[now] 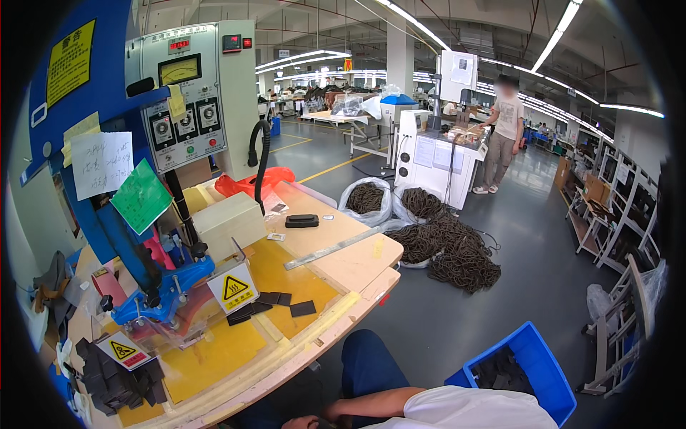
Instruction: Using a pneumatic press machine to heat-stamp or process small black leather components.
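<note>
At the lower edge, my right forearm comes in from a white sleeve, and my right hand [333, 412] is low over my lap. What appears to be my left hand [301, 422] is just beside it, mostly cut off by the edge. A small dark bit shows between them, too little to name; the fingers of both are hidden. Nearby stands a worktable [357, 268] with a blue press [161, 300] on it. Flat black rectangular pieces [303, 308] lie on its yellow sheet, and a bigger heap of black pieces [107, 382] is at the near left.
A blue bin [554, 372] holding dark pieces stands at my right. On the table are a metal ruler [332, 247] and a black oblong object [301, 221]. Bundles of dark cord [457, 250] lie on the floor beyond. A person [507, 118] stands by a white machine [432, 161].
</note>
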A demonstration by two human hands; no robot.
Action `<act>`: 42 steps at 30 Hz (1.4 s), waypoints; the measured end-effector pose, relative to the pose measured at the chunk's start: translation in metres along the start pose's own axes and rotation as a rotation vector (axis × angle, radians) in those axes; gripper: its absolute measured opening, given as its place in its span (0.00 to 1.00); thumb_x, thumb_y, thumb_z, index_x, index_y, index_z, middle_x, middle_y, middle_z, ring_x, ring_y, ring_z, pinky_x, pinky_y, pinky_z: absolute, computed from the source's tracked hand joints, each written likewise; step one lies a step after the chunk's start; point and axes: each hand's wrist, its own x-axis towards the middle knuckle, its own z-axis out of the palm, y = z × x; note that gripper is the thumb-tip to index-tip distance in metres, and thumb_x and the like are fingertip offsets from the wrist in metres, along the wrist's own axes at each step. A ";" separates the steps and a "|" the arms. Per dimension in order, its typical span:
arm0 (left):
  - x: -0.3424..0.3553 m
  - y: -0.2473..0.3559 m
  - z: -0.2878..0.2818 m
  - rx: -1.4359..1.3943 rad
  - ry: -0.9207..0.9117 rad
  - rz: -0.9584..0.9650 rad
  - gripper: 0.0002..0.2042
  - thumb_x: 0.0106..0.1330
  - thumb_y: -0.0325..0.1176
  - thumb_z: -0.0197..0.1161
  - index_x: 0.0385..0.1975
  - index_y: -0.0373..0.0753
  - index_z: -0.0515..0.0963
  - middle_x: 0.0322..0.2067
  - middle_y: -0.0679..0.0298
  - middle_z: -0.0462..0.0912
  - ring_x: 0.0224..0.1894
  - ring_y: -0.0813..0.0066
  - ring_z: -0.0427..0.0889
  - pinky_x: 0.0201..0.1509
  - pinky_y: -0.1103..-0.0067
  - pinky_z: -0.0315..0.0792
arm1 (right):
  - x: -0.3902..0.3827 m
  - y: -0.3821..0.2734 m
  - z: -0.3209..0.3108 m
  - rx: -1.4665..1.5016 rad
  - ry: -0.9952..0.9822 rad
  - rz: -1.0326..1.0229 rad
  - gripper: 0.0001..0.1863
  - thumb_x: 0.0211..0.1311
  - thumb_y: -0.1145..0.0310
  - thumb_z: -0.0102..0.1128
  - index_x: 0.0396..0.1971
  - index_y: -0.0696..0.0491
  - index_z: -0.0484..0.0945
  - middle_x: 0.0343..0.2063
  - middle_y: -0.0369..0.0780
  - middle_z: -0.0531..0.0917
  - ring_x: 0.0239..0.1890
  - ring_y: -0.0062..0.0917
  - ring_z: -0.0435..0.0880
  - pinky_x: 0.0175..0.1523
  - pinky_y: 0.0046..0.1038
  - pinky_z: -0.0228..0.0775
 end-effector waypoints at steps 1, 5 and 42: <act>0.002 0.001 0.000 0.000 0.001 -0.002 0.12 0.77 0.40 0.64 0.51 0.46 0.91 0.48 0.50 0.92 0.53 0.43 0.89 0.61 0.54 0.81 | 0.001 0.002 0.002 0.031 0.028 0.008 0.18 0.70 0.68 0.71 0.56 0.56 0.90 0.52 0.48 0.94 0.52 0.40 0.94 0.56 0.43 0.85; 0.006 0.005 -0.007 0.066 -0.045 0.040 0.13 0.77 0.38 0.64 0.55 0.46 0.90 0.46 0.52 0.94 0.47 0.46 0.93 0.53 0.56 0.86 | 0.001 0.003 0.005 0.154 -0.016 0.172 0.24 0.78 0.62 0.63 0.69 0.52 0.81 0.61 0.46 0.89 0.53 0.35 0.93 0.52 0.44 0.88; -0.082 0.098 -0.305 0.850 0.873 -0.306 0.11 0.67 0.30 0.74 0.47 0.35 0.89 0.41 0.50 0.92 0.46 0.47 0.90 0.54 0.58 0.81 | -0.054 -0.038 -0.060 0.009 0.034 -0.058 0.23 0.73 0.51 0.66 0.56 0.52 0.91 0.52 0.51 0.92 0.53 0.46 0.92 0.59 0.49 0.83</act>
